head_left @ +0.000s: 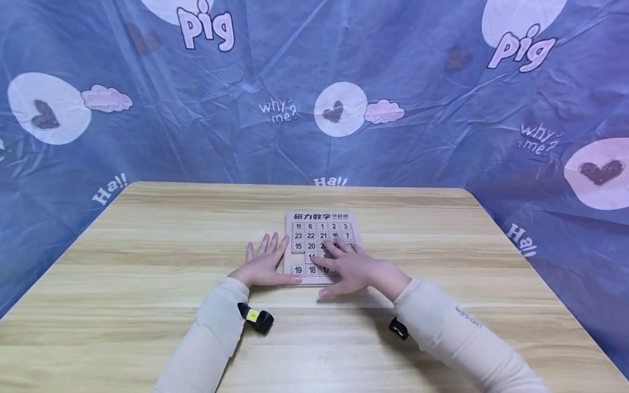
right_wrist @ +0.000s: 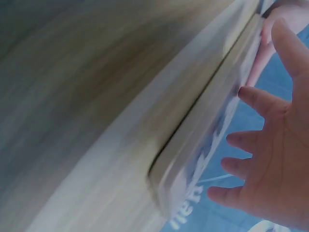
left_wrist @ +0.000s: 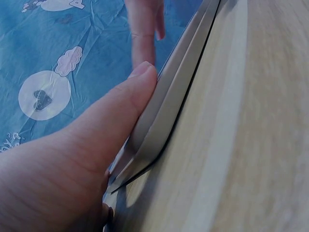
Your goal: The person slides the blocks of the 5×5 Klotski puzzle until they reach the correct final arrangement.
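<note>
A pale wooden sliding number puzzle (head_left: 313, 280) lies flat on the table, with black numbers on square tiles and dark lettering along its top. My left hand (head_left: 265, 267) lies at its left side, fingers straight and spread, the thumb (left_wrist: 130, 94) resting on the near-left rim. Over the right part of the board, my right hand (head_left: 356, 268) is spread, its index fingertip right at the tile marked 14 (head_left: 310, 257). Left of that tile is a gap in the row. Several tiles on the right are hidden under the right hand. In the right wrist view the fingers point toward the board's face.
The light wood-grain table (head_left: 147, 262) extends around the puzzle. Behind its far edge hangs a blue printed cloth (head_left: 275, 142). Black wrist devices (head_left: 262, 322) are strapped over the pale sleeves (head_left: 206, 338).
</note>
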A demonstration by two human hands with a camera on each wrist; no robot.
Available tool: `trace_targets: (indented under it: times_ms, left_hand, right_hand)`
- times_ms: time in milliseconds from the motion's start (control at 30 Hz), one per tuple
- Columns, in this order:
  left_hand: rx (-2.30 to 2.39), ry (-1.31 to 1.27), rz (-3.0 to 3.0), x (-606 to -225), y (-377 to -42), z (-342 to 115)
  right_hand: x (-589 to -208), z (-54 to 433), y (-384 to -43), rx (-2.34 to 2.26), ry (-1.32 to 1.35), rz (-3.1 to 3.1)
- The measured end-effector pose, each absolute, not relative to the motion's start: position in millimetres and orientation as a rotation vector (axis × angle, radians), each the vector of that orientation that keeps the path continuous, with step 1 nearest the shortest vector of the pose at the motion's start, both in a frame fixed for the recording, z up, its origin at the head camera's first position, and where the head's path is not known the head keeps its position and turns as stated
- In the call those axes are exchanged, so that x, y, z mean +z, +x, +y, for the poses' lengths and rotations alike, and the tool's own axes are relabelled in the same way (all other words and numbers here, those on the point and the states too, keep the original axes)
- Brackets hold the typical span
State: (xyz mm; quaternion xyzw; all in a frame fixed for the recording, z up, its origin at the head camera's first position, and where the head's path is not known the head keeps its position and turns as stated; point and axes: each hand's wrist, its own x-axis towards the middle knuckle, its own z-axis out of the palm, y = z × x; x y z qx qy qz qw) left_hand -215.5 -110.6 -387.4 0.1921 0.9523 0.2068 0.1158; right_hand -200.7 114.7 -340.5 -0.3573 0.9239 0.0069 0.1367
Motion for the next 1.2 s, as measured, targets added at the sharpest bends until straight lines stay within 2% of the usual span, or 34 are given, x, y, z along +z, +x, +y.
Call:
trace_targets:
  times_ms: [200, 367, 1200]
  left_hand:
    - [0.603, 0.581, 2.789, -386, -214, -110]
    - [0.589, 0.584, 2.797, -386, -214, -111]
    - [0.569, 0.562, 2.793, -386, -215, -110]
  right_hand:
    - [-336, 103, -186, -0.045, -1.170, 2.593]
    - [-336, 100, -181, -0.035, -1.172, 2.587]
    - [-344, 100, -203, -0.021, -1.038, 2.670]
